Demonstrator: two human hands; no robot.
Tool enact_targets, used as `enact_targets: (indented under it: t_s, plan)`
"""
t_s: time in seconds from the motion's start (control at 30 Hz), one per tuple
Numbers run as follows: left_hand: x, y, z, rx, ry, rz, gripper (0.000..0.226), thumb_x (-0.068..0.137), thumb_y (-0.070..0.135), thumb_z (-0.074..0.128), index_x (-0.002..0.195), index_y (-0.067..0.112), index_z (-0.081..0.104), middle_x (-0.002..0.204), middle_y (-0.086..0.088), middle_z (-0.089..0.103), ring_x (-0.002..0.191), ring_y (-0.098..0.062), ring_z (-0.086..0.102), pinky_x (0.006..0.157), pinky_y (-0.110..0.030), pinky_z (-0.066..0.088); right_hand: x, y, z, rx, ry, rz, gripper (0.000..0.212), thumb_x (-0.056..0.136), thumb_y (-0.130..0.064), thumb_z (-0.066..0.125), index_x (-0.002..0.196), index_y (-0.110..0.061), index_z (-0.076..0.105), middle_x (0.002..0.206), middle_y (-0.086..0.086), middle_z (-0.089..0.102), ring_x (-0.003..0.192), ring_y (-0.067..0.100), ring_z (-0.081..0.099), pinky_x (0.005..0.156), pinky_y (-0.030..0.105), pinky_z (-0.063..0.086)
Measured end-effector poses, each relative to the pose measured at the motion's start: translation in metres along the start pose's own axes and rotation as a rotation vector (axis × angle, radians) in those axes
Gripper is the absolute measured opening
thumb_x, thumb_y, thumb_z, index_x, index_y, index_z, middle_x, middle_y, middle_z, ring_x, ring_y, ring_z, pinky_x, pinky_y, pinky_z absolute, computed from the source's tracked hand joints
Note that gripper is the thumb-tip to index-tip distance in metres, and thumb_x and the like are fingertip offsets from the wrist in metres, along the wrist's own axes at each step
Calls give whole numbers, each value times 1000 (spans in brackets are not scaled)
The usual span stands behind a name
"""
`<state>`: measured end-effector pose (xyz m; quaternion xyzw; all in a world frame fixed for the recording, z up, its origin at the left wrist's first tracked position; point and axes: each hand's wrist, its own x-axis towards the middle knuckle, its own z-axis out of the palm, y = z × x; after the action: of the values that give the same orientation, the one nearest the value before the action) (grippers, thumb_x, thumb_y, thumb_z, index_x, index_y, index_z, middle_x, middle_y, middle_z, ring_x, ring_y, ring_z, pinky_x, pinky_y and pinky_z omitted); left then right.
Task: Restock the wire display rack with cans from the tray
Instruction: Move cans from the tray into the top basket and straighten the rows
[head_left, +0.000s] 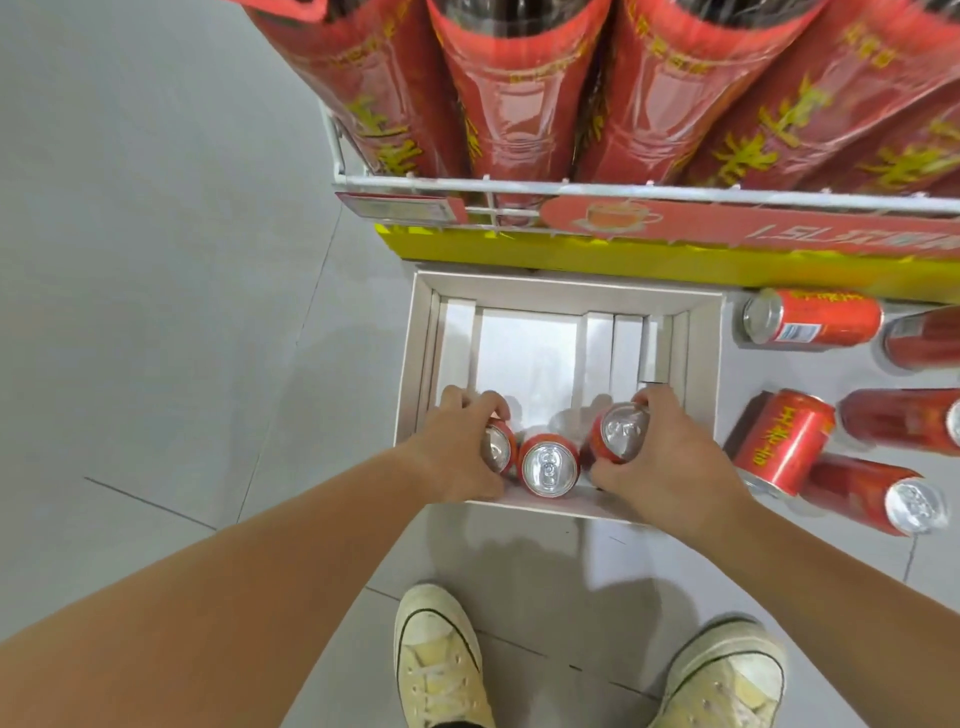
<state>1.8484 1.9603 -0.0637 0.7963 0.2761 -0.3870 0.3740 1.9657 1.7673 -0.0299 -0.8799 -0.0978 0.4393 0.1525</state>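
Nearest, two pale shoes (439, 660) stand on the tiled floor (156, 338), toes close to the near edge of the cardboard tray (571, 296). Three red cans sit along that near edge, the only ones in it. The left hand (457, 447) is curled round the left can (497, 448) and covers most of it. The right hand (670, 457) grasps the right can (621, 431), which looks tipped and perhaps just clear of the tray bottom. The middle can (549, 467) stands upright between them, touching or nearly touching both.

That tight spacing is the first risk: lifting either neighbour could knock the middle can over. One-handed grips on smooth metal could also slip, more likely on the left, where the hold is hard to make out.

To the right of the tray, loose cans (784, 441) lie on their sides on the floor. A sideways step could kick them rolling.

Farther off, the wire rack (519, 185) carries tall red-labelled bottles (519, 93) that crowd over its front rail. A rising can could clip that rail or a bottle. No free slot for cans is visible.
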Motion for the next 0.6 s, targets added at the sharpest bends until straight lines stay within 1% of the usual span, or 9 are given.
enact_targets:
  t_s: [0.1, 0.17, 0.23, 0.3, 0.33, 0.37, 0.43, 0.5, 0.6]
  plan:
    - [7, -3, -10, -26, 110, 70, 70, 66, 37, 81, 129, 35, 50, 119, 3, 46, 115, -22, 50, 101, -37, 45, 8, -5, -1, 39, 55, -69, 71, 64, -45, 77, 125, -30, 46, 110, -7, 60, 102, 21, 59, 88, 40, 53]
    - [12, 1, -16, -116, 170, 73, 67, 68, 34, 85, 128, 33, 54, 116, 4, 53, 109, -17, 54, 93, -28, 45, 16, -6, 1, 63, 98, -110, 67, 57, -54, 71, 117, -31, 53, 107, -7, 61, 104, 20, 56, 89, 41, 52]
    - [18, 5, -18, -228, 212, 66, 60, 67, 28, 85, 120, 30, 59, 114, 4, 58, 102, -15, 60, 84, -22, 47, 26, -8, 3, 138, 104, -101, 60, 57, -50, 75, 110, -32, 53, 104, -7, 62, 101, 19, 57, 86, 38, 51]
    - [26, 8, -15, -357, 243, 47, 57, 65, 27, 84, 116, 31, 59, 111, 6, 64, 98, -14, 65, 87, -29, 54, 35, -11, 5, 247, 88, -69, 59, 58, -36, 83, 107, -33, 50, 103, -7, 61, 93, 15, 60, 76, 30, 49]
    - [30, 10, -13, -423, 250, 30, 59, 65, 25, 84, 117, 32, 56, 110, 6, 66, 98, -14, 66, 88, -33, 56, 39, -11, 7, 296, 83, -55, 60, 60, -29, 85, 107, -33, 49, 102, -7, 61, 88, 11, 60, 71, 25, 46]
    - [33, 11, -11, -468, 250, 14, 64, 66, 22, 84, 121, 32, 53, 109, 6, 66, 98, -14, 66, 88, -33, 56, 43, -12, 7, 346, 84, -44, 61, 62, -24, 86, 109, -32, 48, 100, -9, 60, 85, 5, 58, 67, 21, 43]
    - [39, 12, -8, -484, 238, 11, 73, 68, 14, 85, 129, 28, 47, 111, 5, 65, 101, -16, 65, 86, -29, 54, 52, -9, 9, 449, 87, -5, 65, 66, -22, 86, 117, -30, 46, 99, -12, 59, 83, -2, 54, 67, 22, 42]
    - [45, 11, -6, -453, 215, 22, 77, 68, 13, 87, 134, 24, 48, 116, 3, 64, 105, -19, 65, 90, -32, 55, 57, -5, 8, 509, 66, 26, 63, 70, -22, 85, 119, -29, 46, 97, -13, 58, 82, -1, 54, 67, 25, 44]
    - [50, 11, -9, -445, 170, 12, 81, 69, 17, 90, 139, 25, 50, 116, 3, 62, 106, -20, 64, 94, -38, 57, 61, 1, 6, 581, 28, 17, 54, 76, -16, 81, 117, -29, 49, 94, -14, 58, 81, 2, 57, 58, 22, 44]
